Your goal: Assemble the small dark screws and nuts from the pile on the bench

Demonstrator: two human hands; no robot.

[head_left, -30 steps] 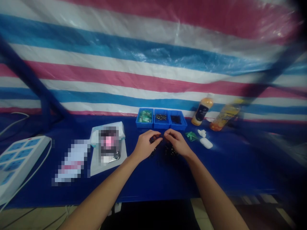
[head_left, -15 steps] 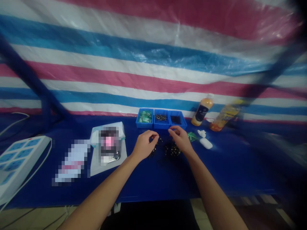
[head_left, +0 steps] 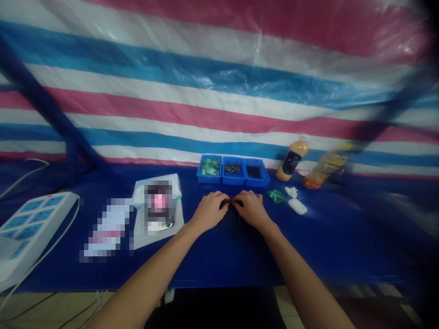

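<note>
Head view: left hand (head_left: 209, 211) and right hand (head_left: 251, 209) close together, palms down, near the middle of the blue desk (head_left: 325, 237), with fingers curled inward rather than spread and fingertips (head_left: 223, 200) meeting over a small cluster of dark parts (head_left: 232, 204). Any pinch hidden behind the fingers, so no telling exactly what each hand grips. A loose scatter of dark bits (head_left: 233, 220) just below the hands, hard to make out against the dark blue. By judgement, best handled with fingertips only, low and slow, wrists steady, since such tiny pieces could easily roll or vanish into the desk colour. Just beyond the fingertips, 3 blue plastic bins (head_left: 233, 182) in a row: green packets (head_left: 210, 166) on the left, silvery small parts (head_left: 232, 168) in the middle, dark small parts (head_left: 254, 172) on the right. Close on the right, a green packet (head_left: 276, 196), a white oblong case (head_left: 297, 206) and a white scrap (head_left: 291, 192), then an orange bottle (head_left: 292, 161) and a blurred, tilted yellow bottle (head_left: 325, 167). Close on the left, a white sheet (head_left: 140, 237) under a pixelated object (head_left: 157, 205). Widest room for moving: toward the near desk edge (head_left: 212, 287) and far right.
</note>
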